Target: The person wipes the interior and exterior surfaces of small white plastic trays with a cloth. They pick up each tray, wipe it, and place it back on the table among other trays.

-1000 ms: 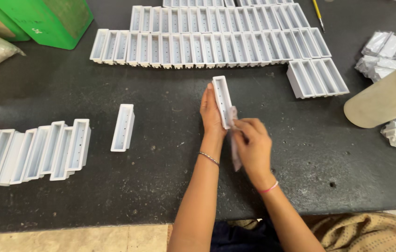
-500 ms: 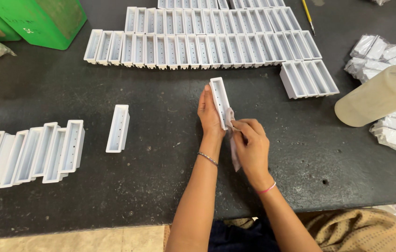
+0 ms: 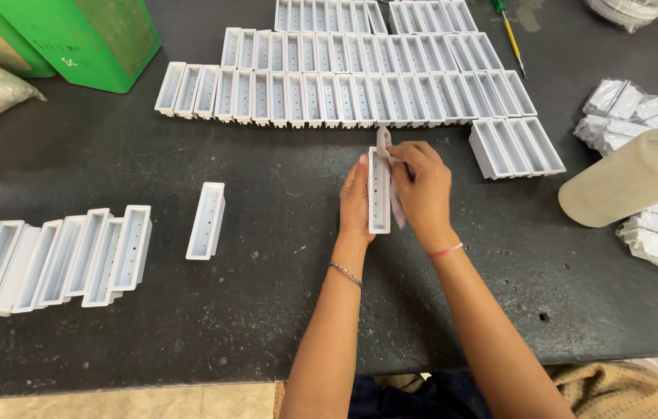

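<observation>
Resting on the dark worktop (image 3: 112, 326), a long white plastic trough (image 3: 379, 190) was steadied by the left hand (image 3: 354, 198), closed along its side. A pale strip of film (image 3: 391, 182) was pinched by the right hand (image 3: 426, 186) beside the trough. Judged mid-step, the strip was being worked along the trough; careful alignment would be required next.

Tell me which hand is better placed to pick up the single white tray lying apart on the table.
Left. The left hand only steadies the held white tray and is nearer the lone tray; the right hand pinches a cloth strip.
</observation>
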### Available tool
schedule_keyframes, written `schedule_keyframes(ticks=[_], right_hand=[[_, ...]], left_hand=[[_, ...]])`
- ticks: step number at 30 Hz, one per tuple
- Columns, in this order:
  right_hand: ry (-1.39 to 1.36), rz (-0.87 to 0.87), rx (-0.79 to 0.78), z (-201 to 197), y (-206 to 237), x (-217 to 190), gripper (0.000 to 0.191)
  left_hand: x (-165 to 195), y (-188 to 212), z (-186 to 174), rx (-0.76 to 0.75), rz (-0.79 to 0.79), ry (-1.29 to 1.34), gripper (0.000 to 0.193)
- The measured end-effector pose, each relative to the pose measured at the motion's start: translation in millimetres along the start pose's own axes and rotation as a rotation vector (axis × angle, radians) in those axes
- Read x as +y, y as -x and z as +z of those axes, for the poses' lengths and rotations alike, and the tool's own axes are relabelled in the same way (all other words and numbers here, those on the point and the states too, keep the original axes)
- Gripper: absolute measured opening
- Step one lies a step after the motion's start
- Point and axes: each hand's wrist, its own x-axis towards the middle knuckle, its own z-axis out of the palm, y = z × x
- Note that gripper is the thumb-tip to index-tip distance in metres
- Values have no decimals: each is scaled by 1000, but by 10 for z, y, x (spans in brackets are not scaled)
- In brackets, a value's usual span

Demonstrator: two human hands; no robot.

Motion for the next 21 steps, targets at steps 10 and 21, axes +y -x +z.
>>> schedule_keyframes(ticks=[10,21], right_hand=[[2,193,-181,-361,982,-239,18],[-4,94,87,-280,83,-87,18]], left_hand=[[-74,-48,-52,37,66,-70,35],[-82,54,157,-109,17,-8,36]])
